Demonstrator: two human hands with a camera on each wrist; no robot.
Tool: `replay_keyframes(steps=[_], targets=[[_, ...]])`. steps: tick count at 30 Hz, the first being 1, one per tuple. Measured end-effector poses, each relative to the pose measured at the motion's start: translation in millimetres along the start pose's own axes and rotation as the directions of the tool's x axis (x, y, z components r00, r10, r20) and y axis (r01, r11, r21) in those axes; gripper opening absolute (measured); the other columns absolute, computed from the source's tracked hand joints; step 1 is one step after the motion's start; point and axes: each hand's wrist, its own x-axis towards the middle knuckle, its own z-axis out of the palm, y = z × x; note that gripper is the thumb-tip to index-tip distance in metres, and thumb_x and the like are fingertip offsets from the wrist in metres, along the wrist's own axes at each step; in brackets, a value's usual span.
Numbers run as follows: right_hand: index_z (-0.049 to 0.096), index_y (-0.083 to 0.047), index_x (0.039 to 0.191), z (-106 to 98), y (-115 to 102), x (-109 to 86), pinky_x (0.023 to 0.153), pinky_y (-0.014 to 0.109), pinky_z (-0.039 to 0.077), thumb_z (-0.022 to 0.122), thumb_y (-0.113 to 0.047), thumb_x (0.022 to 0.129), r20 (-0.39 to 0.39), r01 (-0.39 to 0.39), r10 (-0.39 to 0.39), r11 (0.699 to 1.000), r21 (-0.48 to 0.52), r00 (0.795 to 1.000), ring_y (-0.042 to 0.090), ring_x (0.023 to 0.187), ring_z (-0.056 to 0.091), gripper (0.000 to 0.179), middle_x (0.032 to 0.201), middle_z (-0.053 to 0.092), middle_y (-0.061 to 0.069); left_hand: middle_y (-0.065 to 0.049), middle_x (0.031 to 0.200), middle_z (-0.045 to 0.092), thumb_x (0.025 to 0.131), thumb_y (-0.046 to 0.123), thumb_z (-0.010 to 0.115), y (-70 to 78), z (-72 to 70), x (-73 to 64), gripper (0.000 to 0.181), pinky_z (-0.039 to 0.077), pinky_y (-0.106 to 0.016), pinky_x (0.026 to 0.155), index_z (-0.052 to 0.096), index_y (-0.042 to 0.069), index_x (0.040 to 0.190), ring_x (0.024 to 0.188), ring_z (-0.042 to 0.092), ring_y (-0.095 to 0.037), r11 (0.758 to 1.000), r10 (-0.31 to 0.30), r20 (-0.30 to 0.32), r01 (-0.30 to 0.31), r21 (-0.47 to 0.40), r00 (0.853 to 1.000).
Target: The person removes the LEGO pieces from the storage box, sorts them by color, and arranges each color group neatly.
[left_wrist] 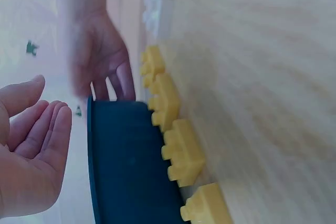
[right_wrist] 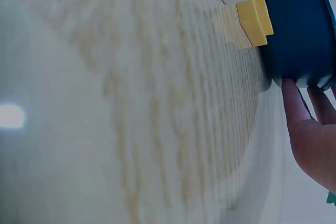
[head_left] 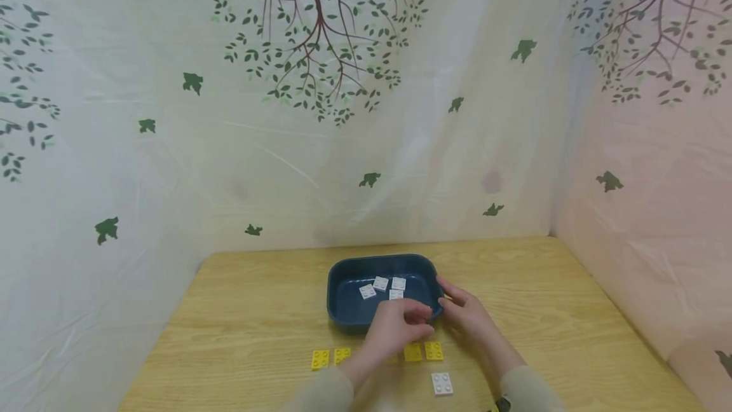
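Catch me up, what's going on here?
A person's right hand touches the right end of a dark blue tray; their left hand hovers by its near edge, seemingly empty. At least four white bricks lie inside. Yellow bricks and another white brick sit on the table in front.

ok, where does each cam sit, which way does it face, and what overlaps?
Head: on the head, facing forward and down at the table and blue tray; left hand, right hand, sleeves show.
Left wrist: on that wrist, facing the tray's side and yellow bricks; both hands show.
Right wrist: on that wrist, facing across the table to the tray's end; just one hand, the right, shows.
Shared by both wrists: tray, table, right hand.
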Motion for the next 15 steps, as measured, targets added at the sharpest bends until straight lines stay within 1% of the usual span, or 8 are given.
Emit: replay_keyframes(steps=[4, 9, 11, 15], targets=[[0.047, -0.024, 0.149, 0.4, -2.2, -3.4, 0.112, 0.059, 0.024, 0.058, -0.020, 0.100, 0.000, -0.014, 0.014, 1.000, -0.012, 1.000, 0.038, 0.144, 0.027, 0.050, 0.154, 0.040, 0.010, 0.009, 0.096, 0.072, 0.083, 0.018, 0.081, -2.2, -6.2, 10.7, 0.023, 0.052, -0.021, 0.075, 0.077, 0.016, 0.105, 0.080, 0.062, -0.001, 1.000, 0.001, -0.017, -0.001, 0.011, 1.000], [0.047, -0.021, 0.149, 2.5, -2.5, -6.5, 0.113, 0.056, 0.025, 0.057, -0.017, 0.100, -0.001, -0.006, 0.006, 0.999, 0.036, 1.000, 0.037, 0.144, 0.028, 0.050, 0.153, 0.040, 0.012, 0.009, 0.097, 0.072, 0.083, 0.020, 0.081, -9.0, -10.6, 22.2, 0.027, 0.053, -0.024, 0.078, 0.075, 0.015, 0.109, 0.085, 0.063, -0.004, 1.000, -0.012, -0.015, 0.012, 0.000, 1.000], [0.048, -0.018, 0.148, 3.3, -2.2, -7.5, 0.113, 0.054, 0.026, 0.058, -0.015, 0.099, -0.014, 0.016, -0.016, 1.000, 0.027, 1.000, 0.037, 0.143, 0.030, 0.050, 0.152, 0.042, 0.013, 0.006, 0.097, 0.072, 0.082, 0.018, 0.082, -11.4, -11.6, 25.9, 0.031, 0.054, -0.025, 0.078, 0.074, 0.013, 0.111, 0.086, 0.064, -0.007, 1.000, -0.015, -0.003, 0.015, -0.003, 1.000], [0.049, -0.015, 0.147, 4.7, -2.5, -10.2, 0.112, 0.051, 0.028, 0.061, -0.013, 0.098, -0.044, 0.048, -0.048, 0.999, -0.006, 0.998, 0.035, 0.141, 0.033, 0.050, 0.150, 0.045, 0.014, 0.000, 0.100, 0.072, 0.081, 0.011, 0.082, -16.8, -11.3, 33.0, 0.038, 0.054, -0.026, 0.079, 0.072, 0.007, 0.117, 0.087, 0.064, -0.009, 0.999, -0.032, 0.041, 0.033, -0.012, 0.999]])
